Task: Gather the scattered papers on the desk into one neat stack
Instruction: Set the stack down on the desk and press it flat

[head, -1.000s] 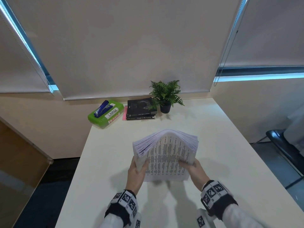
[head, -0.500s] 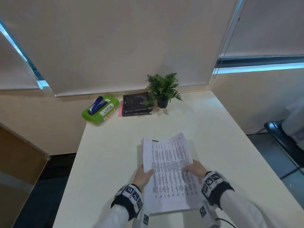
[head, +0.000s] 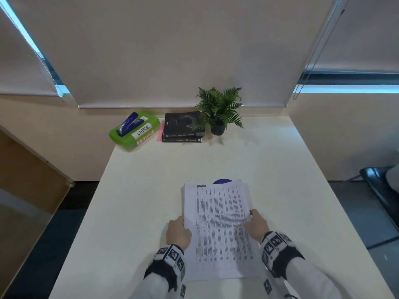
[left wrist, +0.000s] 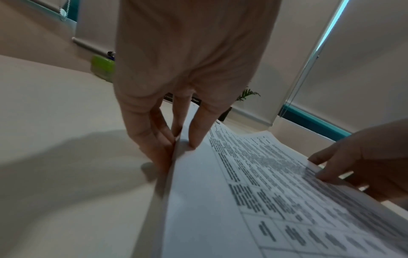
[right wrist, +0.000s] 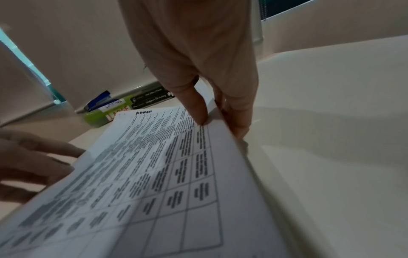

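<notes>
Gripping paper stack (head: 218, 229) | both hands' fingers clamped on side edges | table-printed top sheet

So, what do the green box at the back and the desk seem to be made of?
Green box: probably plastic, smooth and slightly glossy, with rounded moulded corners and a white "LARGE" label. Desk: the material is unclear, perhaps laminate; the top is cream, plain and matt, with soft shadows and no visible wood grain.

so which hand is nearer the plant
Right, though only slightly. The right hand grips the stack's right edge, more directly below the plant; the left hand grips the left edge, further left.
</notes>
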Demonstrator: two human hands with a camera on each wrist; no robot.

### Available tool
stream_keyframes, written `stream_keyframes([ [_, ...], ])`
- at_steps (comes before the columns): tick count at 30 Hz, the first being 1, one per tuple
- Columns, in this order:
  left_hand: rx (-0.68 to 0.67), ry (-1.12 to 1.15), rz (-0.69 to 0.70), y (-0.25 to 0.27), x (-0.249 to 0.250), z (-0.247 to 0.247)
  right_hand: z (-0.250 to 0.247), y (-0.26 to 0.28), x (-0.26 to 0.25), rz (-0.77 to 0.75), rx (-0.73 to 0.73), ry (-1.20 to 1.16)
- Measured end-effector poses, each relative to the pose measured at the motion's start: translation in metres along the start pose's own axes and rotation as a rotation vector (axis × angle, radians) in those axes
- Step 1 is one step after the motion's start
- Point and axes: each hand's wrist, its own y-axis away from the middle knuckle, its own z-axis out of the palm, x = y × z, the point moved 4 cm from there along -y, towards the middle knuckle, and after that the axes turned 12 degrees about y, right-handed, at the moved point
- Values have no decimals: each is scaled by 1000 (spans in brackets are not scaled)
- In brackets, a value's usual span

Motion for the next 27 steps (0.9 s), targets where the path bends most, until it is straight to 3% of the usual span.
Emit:
stream_keyframes([
  [7,47,-101,37,1,8,7,1,-12,6,-3,-29,142],
  [11,77,-189,-12,9,23,3,-4,-12,2,28,-89,233],
  [13,227,-308,70,9,46,-1,-18,-11,-10,-23,84,323],
  [15,308,-348,302,5,78,5,-30,-7,-33,-224,329,354],
  [17,186,-465,503,-6,102,23,-26,-6,-60,-519,378,387],
  [19,35,-616,581,-21,111,37,-12,-13,-75,-716,304,491],
  [23,-70,-710,605,-46,101,42,7,-42,-73,-830,170,574],
  [27,-108,-703,704,-64,87,43,21,-61,-58,-790,-26,760],
])
